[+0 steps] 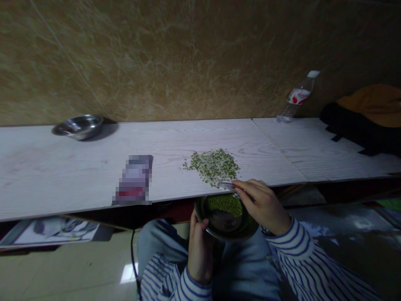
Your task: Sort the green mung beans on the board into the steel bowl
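My left hand [199, 246] grips the rim of a steel bowl [219, 228] held over my lap, just below the table's front edge. Green beans [224, 203] lie in the bowl's far side. My right hand [261, 205] is closed on a small metal utensil [227, 186], its tip at the table edge above the bowl. A heap of mixed green and white grains [213, 165] lies on the white wooden table [78, 167], just beyond the utensil.
A second steel bowl [79, 126] sits at the table's back left. A blurred flat packet [134, 179] lies left of the heap. A plastic water bottle [297, 97] stands by the wall, with a dark and orange bundle [366, 117] at the right.
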The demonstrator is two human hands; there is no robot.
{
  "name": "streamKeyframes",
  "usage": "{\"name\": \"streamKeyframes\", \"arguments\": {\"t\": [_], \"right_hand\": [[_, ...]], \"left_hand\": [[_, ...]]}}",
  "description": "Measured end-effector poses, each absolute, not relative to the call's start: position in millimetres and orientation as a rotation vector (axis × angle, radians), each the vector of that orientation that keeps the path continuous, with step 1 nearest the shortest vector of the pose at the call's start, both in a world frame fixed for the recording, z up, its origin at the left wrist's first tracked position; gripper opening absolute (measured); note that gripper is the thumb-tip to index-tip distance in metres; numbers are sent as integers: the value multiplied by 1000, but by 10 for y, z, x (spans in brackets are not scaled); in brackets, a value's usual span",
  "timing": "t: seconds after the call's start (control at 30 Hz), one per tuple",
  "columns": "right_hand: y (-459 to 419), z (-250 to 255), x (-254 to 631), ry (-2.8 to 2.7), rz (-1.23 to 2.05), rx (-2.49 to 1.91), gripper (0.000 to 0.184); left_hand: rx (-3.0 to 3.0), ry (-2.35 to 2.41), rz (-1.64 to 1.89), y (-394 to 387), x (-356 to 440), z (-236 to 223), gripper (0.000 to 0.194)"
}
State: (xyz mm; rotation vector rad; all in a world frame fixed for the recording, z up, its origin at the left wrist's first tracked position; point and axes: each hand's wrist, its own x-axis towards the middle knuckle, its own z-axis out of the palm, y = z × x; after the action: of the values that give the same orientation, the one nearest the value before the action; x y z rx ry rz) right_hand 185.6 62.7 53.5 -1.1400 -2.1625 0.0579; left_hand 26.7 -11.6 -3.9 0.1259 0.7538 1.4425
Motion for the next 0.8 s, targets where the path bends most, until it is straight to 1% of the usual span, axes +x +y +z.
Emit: {"name": "streamKeyframes", "arguments": {"t": [0.23,0.57,0.8], "right_hand": [[692,542,1763,-2168,75,-1106,24],[713,550,1696,-2165,118,-1108,24],[712,577,1722,-2137,103,-1082,25]], "left_hand": [[116,780,1457,-93,218,-38,48],[98,788,1467,-111,191,-8,50],[111,802,1462,-115,176,-27,46]]}}
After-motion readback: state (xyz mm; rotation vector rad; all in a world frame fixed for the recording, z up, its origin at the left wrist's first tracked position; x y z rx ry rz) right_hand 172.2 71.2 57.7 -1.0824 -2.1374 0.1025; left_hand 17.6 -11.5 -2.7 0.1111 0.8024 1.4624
